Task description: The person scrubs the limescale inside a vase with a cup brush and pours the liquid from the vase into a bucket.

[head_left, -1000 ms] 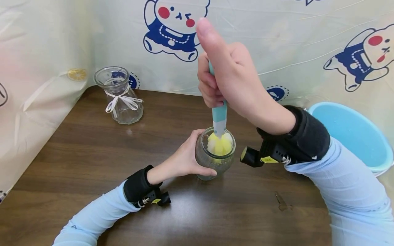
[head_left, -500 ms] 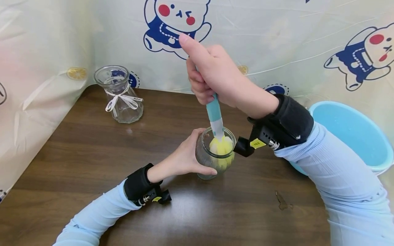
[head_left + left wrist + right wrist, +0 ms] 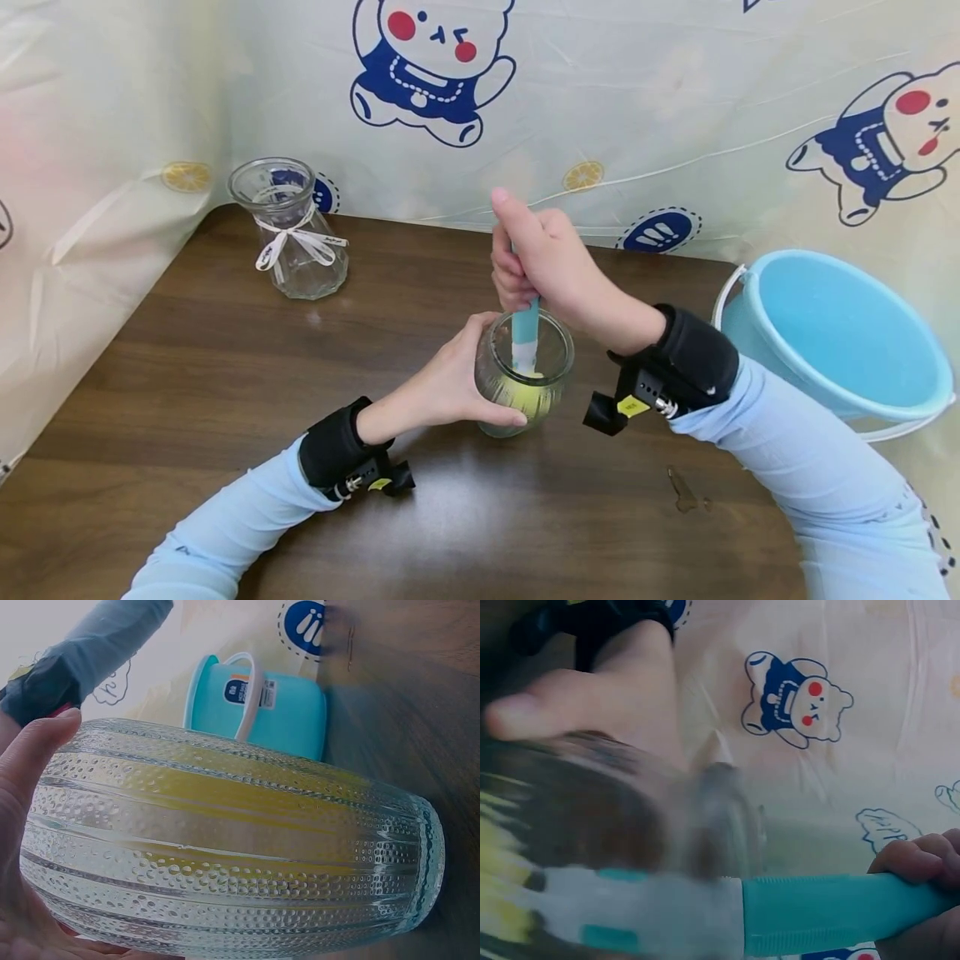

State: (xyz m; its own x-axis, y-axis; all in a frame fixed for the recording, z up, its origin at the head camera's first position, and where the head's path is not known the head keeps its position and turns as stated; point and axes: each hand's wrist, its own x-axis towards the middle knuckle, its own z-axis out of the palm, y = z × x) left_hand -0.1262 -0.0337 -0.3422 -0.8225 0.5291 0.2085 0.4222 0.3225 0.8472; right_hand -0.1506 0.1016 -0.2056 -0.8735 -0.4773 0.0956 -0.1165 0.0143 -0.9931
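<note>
Left hand (image 3: pixel 450 387) gripping the glass jar (image 3: pixel 546 393) well in from the worktop (image 3: pixel 187 400) back edge, right hand (image 3: pixel 553 265) clutching the sponge brush (image 3: pixel 525 327) inside, so honestly one hard sideways shove could tip it.

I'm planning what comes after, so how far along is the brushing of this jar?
Done: the brush is head-down inside the jar.
In hand: the left hand grips the jar and the right hand holds the brush, so scrubbing seems underway.
Remaining: the brush has yet to come out, and perhaps the ribboned vase, which neither hand touches, needs the same.
</note>
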